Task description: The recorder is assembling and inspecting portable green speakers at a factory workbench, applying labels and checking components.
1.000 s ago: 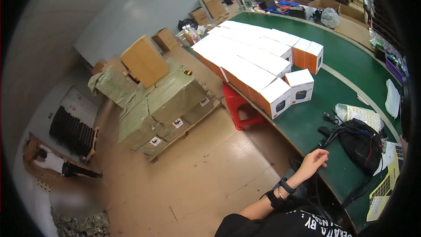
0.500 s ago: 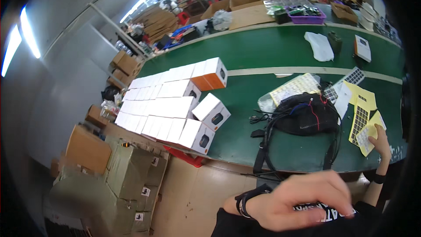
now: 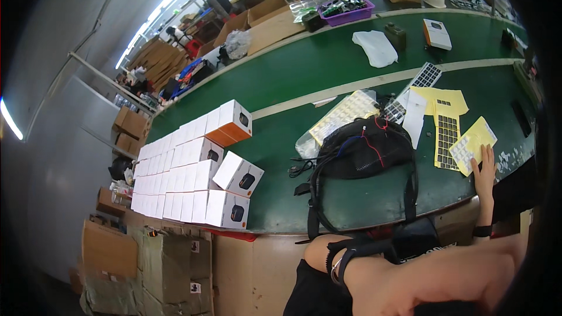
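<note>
My right hand [image 3: 484, 169] rests at the table's right side, fingers stretched out and spread. Its fingertips touch the lower edge of a yellow sheet with white stickers [image 3: 471, 143]. Just left of that lies a yellow sheet with rows of black square stickers [image 3: 447, 140], partly under another yellow piece [image 3: 451, 100]. My left hand [image 3: 433, 278] looms large and close at the bottom, reaching rightward, with straps round its wrist; its fingers cannot be made out. Between it and the sheets, a black mesh bag [image 3: 369, 149] with straps and red cords lies on the green table.
Rows of white boxes [image 3: 181, 175] stand at the left on the green table [image 3: 281, 199]. A white pouch [image 3: 374, 48], a green canister [image 3: 395, 36] and a white-orange box [image 3: 437, 34] lie farther back. A purple basket [image 3: 350, 16] of parts stands beyond. Wrapped cartons [image 3: 161, 269] sit on the floor.
The view has turned right, so the table's things sit farther left. My left hand has come closer and moved right. My right hand's fingers have straightened over the sheet's edge.
</note>
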`<action>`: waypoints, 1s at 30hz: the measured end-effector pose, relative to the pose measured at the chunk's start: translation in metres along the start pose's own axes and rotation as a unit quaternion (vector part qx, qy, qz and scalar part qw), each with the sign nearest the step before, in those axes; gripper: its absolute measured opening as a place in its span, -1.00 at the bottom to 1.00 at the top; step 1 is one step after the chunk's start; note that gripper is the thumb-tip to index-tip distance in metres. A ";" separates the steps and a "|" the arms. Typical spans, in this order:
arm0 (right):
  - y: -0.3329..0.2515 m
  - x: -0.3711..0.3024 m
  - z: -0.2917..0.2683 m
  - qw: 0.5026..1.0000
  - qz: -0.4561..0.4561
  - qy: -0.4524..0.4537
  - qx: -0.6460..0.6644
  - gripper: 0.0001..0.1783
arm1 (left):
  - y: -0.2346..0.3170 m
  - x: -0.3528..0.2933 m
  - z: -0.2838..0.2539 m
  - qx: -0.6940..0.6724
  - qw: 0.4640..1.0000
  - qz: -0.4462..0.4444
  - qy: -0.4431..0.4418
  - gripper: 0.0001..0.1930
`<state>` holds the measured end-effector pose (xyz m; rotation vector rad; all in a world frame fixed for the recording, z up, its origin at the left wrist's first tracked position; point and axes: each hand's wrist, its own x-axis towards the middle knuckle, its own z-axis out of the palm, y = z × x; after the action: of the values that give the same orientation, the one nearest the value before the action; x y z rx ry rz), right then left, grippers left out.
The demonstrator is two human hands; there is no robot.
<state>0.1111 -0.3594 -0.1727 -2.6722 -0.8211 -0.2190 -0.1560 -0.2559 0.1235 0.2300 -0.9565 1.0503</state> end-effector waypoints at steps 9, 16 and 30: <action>-0.006 -0.003 0.001 1.000 0.012 0.026 -0.009 -0.40 | 0.049 0.025 -0.008 0.116 0.951 -0.282 -0.045 -0.87; -0.003 -0.002 0.004 0.999 0.005 0.037 -0.003 -0.41 | 0.037 0.016 -0.004 -0.024 0.992 -0.124 0.010 -0.89; -0.004 -0.007 0.001 0.998 0.010 0.051 0.024 -0.41 | 0.033 0.013 -0.014 0.140 0.986 -0.037 -0.077 -0.88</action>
<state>0.1035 -0.3595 -0.1737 -2.5993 -0.7586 -0.3241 -0.1728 -0.2227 0.1163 0.5822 -0.9287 1.1085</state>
